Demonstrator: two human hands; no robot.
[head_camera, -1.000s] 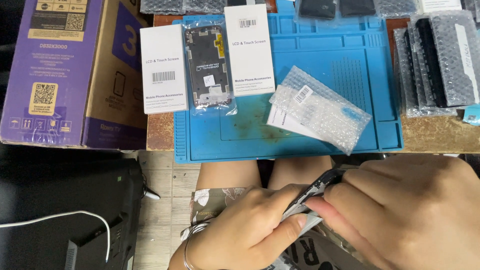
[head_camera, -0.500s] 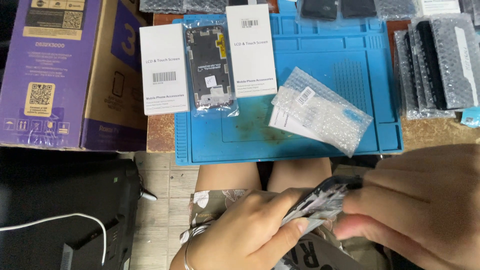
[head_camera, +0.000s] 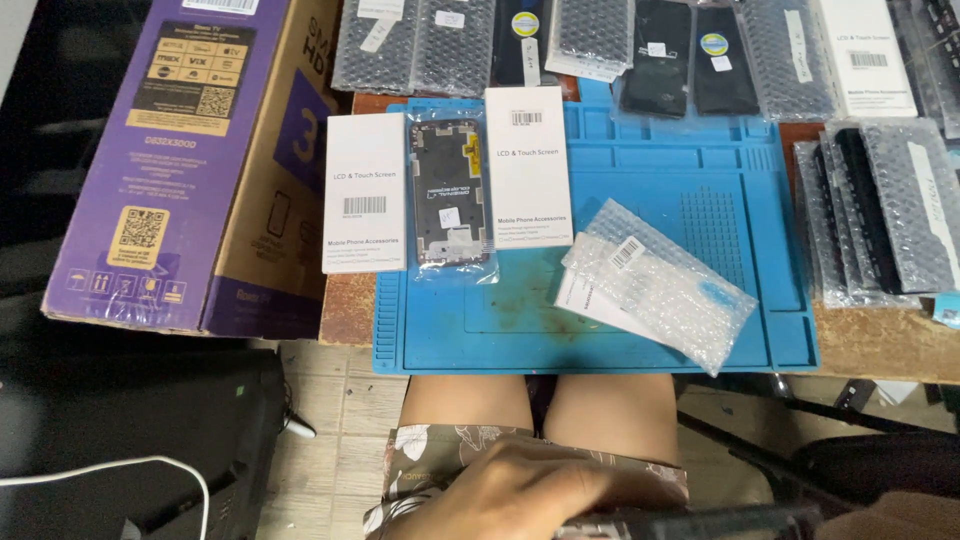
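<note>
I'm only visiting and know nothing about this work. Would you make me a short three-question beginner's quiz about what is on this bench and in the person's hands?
1. True or false: the bubble-wrap pouch lies on the blue work mat.
2. What lies between the two white boxes on the mat?
A. a screwdriver
B. a phone screen part in a clear bag
C. a roll of tape
3. Fill in: the left hand grips a dark flat part low over the person's ____.

Key
1. True.
2. B: the bagged screen part sits between the left white box and the right white box.
3. Lap. Only a sliver of the right hand shows at the bottom edge.
</note>
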